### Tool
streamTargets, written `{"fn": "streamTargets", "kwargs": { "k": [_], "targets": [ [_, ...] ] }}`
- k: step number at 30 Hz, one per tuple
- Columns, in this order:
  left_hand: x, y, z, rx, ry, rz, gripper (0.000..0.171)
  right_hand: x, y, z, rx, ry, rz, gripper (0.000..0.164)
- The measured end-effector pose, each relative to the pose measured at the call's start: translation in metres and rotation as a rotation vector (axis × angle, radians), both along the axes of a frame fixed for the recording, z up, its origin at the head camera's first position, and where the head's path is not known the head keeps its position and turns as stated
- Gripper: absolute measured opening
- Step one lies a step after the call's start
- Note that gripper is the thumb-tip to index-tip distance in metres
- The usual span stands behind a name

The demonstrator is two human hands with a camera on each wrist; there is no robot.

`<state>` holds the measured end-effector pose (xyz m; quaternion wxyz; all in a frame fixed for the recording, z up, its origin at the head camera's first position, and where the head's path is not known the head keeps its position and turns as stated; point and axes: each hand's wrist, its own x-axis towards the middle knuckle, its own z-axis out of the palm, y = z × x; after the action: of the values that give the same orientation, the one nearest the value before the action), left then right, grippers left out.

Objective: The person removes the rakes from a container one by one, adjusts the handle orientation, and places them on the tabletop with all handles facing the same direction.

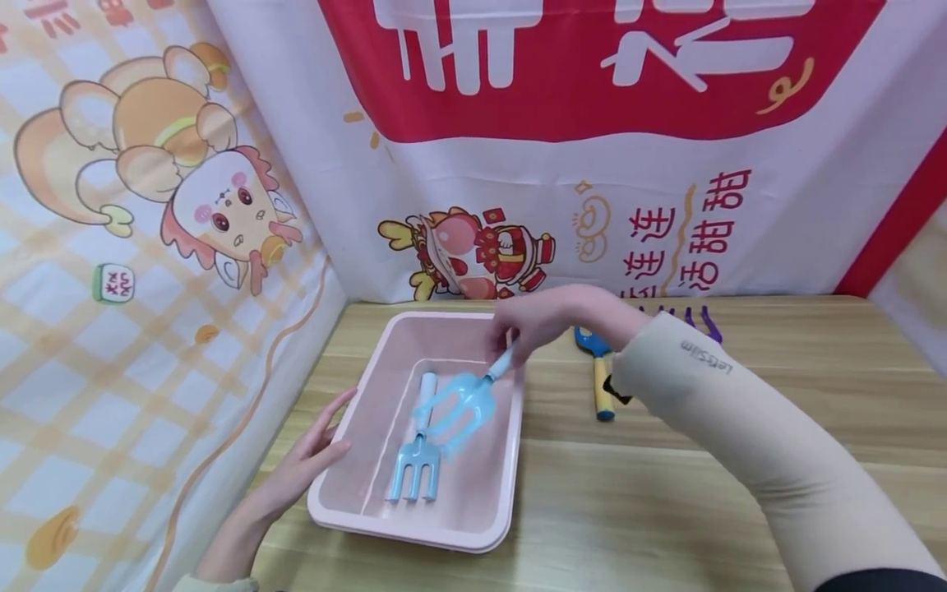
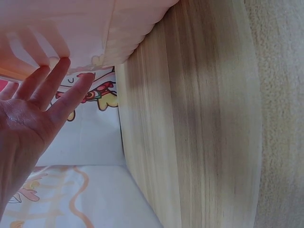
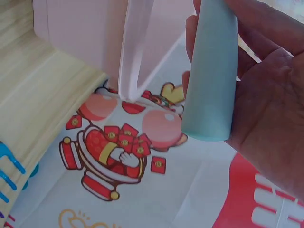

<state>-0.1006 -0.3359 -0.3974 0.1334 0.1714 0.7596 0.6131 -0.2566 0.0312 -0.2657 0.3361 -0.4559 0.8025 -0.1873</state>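
Note:
My right hand [image 1: 536,316] grips the pale blue handle [image 3: 212,76] of a light blue garden fork [image 1: 473,400], which slants over the inside of a pink plastic basin [image 1: 414,538]. Its tines look blurred and point down to the left. Below it in the basin lies another light blue garden fork [image 1: 419,460], tines toward the front. At the basin's left wall is my left hand [image 1: 307,456]. The left wrist view shows that hand [image 2: 33,109] with its fingers extended at the outside of the basin [image 2: 80,23].
On the wooden table [image 1: 666,501], right of the basin, lies a tool with a blue head and yellow handle [image 1: 601,382]. Purple tines [image 1: 710,325] show behind my right forearm, which hides the rest. Printed cloth [image 1: 459,173] hangs behind and at the left.

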Motion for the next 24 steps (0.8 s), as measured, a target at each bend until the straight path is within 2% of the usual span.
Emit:
{"fn": "streamTargets", "kwargs": {
  "k": [4, 9, 13, 17, 21, 24],
  "targets": [
    [0.001, 0.0, -0.001, 0.005, -0.013, 0.007, 0.066, 0.001, 0.025, 0.003, -0.077, 0.031, -0.034, 0.012],
    [0.002, 0.001, 0.0, 0.004, -0.01, 0.011, 0.065, 0.003, 0.057, 0.0, -0.179, 0.042, -0.039, 0.016],
    [0.002, 0.001, -0.002, -0.001, -0.004, 0.009, 0.065, 0.009, 0.081, -0.004, -0.188, 0.044, -0.072, 0.017],
    [0.001, 0.001, -0.003, 0.001, 0.006, -0.007, 0.065, 0.018, 0.105, -0.008, -0.193, 0.063, -0.145, 0.019],
    [0.001, 0.001, -0.003, 0.001, -0.01, 0.008, 0.066, 0.028, 0.125, -0.014, -0.188, 0.071, -0.236, 0.019],
    [0.001, 0.001, -0.003, -0.005, -0.018, 0.028, 0.066, 0.035, 0.136, -0.019, -0.193, 0.09, -0.273, 0.02]
  ]
}}
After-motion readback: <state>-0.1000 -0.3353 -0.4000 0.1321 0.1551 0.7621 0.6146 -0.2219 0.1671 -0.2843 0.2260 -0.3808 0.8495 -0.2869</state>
